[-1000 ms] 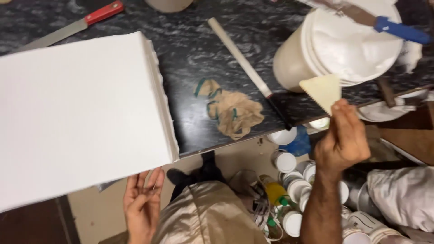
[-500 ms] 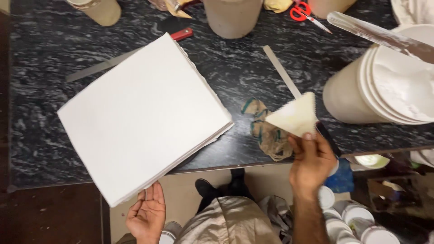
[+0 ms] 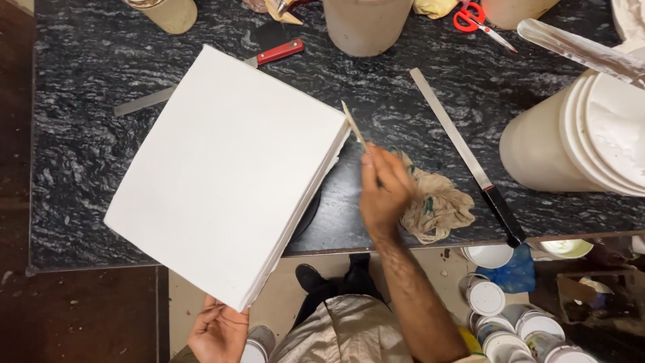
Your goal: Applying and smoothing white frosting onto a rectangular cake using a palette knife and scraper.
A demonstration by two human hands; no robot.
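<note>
Big white canvas (image 3: 225, 175) sits tilted on the dark table (image 3: 80, 148), its near corner propped by the left hand (image 3: 218, 331), fingers spread underneath. Right hand (image 3: 384, 191) pinches a thin scraper (image 3: 354, 126) at the canvas's right edge, beside a rag (image 3: 437, 205). Surface already looks evenly coated; the edges seem to be what's left.

You're in a painter's workshop.
Your table (image 3: 101, 134) carries a white canvas (image 3: 222, 168), buckets (image 3: 578, 141), scissors (image 3: 480, 17); paint tubs (image 3: 510, 316) below.
</note>
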